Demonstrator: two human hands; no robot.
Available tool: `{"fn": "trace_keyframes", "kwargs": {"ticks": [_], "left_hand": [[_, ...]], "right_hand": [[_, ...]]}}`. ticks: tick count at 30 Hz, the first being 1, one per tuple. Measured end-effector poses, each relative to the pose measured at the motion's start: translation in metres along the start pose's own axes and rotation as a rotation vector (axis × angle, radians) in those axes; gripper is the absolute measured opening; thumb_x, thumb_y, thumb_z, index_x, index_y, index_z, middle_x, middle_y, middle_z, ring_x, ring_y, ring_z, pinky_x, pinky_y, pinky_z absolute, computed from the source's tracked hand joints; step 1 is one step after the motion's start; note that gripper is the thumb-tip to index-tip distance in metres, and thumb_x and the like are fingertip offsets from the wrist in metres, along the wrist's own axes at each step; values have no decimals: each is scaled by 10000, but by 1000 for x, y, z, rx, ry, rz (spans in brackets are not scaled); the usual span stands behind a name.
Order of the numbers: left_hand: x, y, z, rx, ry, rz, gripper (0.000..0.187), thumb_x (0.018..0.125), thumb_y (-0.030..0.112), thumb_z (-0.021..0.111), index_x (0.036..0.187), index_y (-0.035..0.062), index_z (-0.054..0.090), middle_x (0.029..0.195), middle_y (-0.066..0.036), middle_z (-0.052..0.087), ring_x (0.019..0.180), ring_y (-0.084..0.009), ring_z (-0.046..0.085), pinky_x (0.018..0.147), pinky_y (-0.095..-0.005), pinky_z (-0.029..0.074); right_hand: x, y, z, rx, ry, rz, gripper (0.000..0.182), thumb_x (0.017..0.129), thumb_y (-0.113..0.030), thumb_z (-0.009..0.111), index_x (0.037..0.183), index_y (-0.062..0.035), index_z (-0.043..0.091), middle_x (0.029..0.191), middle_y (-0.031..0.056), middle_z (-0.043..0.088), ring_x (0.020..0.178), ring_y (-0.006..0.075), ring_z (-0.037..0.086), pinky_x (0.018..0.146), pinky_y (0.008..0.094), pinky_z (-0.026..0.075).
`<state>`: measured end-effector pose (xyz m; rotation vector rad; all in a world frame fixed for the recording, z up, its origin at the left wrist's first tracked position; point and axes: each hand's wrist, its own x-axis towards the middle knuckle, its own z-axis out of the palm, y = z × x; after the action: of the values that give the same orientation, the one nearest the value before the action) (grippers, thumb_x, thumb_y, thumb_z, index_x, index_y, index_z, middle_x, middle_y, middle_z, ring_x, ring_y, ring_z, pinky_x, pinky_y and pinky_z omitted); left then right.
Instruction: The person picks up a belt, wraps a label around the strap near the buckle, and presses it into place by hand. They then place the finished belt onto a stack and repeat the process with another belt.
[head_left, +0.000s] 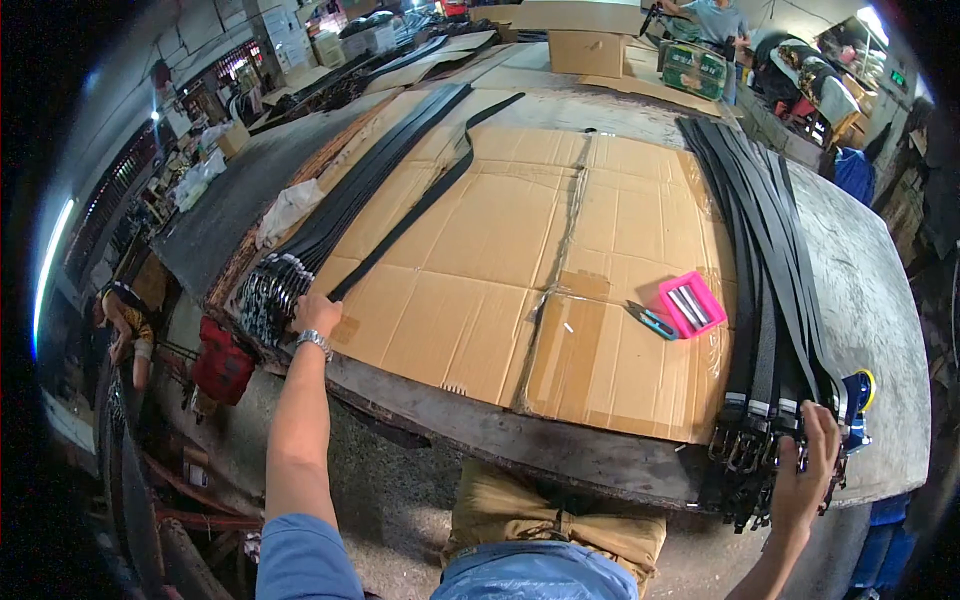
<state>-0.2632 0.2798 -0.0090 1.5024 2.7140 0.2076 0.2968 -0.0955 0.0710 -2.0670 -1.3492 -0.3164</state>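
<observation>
My left hand, with a watch on the wrist, is closed on the near end of a single black belt. That belt stretches away across the cardboard, bent near its far end; its held end is hidden by my fingers. Just left of the hand lies a thick row of black belts, their metal buckles bunched at the table edge. My right hand is over the buckle ends of another pile of black belts, thumb and fingers apart. Several of these belts cross each other.
Flattened cardboard covers the table's middle. On it are a pink tray with metal pieces and blue-handled thread snips. A blue and yellow tape roll sits at right. Behind stand a carton and another person.
</observation>
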Motion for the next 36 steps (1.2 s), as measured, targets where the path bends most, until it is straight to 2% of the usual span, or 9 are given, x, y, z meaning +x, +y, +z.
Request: {"fn": "trace_keyframes", "kwargs": {"ticks": [5,7,11,16,19,24,27,28,36], "left_hand": [[32,-13,18,111,104,147,577,738,294,722,1220,13,577,1133,-179,648,1064,-330,628,888,-513,493],[54,-9,32,50,-262,302,477,739,230,722,1072,-75,569,857,-145,693,686,-261,680,601,-407,541],[-83,68,-22,-836,-716,364,203,771,113,668,883,23,526,639,-36,602,468,-91,538,377,-239,389],[-190,132,13,-1329,-1056,251,452,954,485,528,1037,43,565,811,-72,662,668,-143,658,575,-271,557],[-242,154,35,-1553,-1349,303,369,988,361,491,1052,12,594,952,-140,677,815,-215,691,679,-323,587],[-304,173,41,-1490,-1176,306,269,986,245,506,1050,0,601,921,-138,674,775,-206,679,632,-304,584],[-316,181,38,-1519,-1027,225,286,986,315,506,880,54,554,773,-80,624,664,-166,628,570,-297,558],[-314,180,48,-1561,-1022,242,312,983,347,504,883,55,553,758,-77,611,648,-168,619,552,-293,545],[-317,175,40,-1509,-976,411,329,987,365,516,965,38,551,807,-85,628,677,-184,633,576,-305,538]], "right_hand": [[-13,-24,35,213,-104,-50,451,754,53,663,1198,2,603,1167,182,577,1108,332,546,971,397,426],[-18,-32,48,277,-154,-21,430,761,39,673,1185,-2,610,1148,181,584,1090,333,556,955,392,435],[-29,-38,76,400,-199,-15,386,771,36,681,1149,-10,623,1094,180,606,1044,329,585,918,395,462],[-26,-55,93,515,-337,42,348,806,14,671,1151,1,626,1123,172,601,1088,316,567,951,362,434],[-23,-49,109,504,-305,-19,332,795,4,675,1125,-9,635,1087,176,620,1024,332,588,891,385,468],[-31,-29,134,417,-227,-126,334,751,-23,685,1082,-51,643,1023,157,619,955,349,576,834,429,461],[-41,-21,147,410,-177,-160,413,707,3,639,1108,-91,605,1064,137,576,980,352,544,829,440,440],[-37,-25,144,397,-83,-159,274,766,-39,665,1034,-93,643,981,116,600,878,337,571,751,438,450],[-46,-16,120,611,-132,-80,266,840,-46,648,1104,-57,624,1046,128,602,958,320,585,810,410,473]]}}
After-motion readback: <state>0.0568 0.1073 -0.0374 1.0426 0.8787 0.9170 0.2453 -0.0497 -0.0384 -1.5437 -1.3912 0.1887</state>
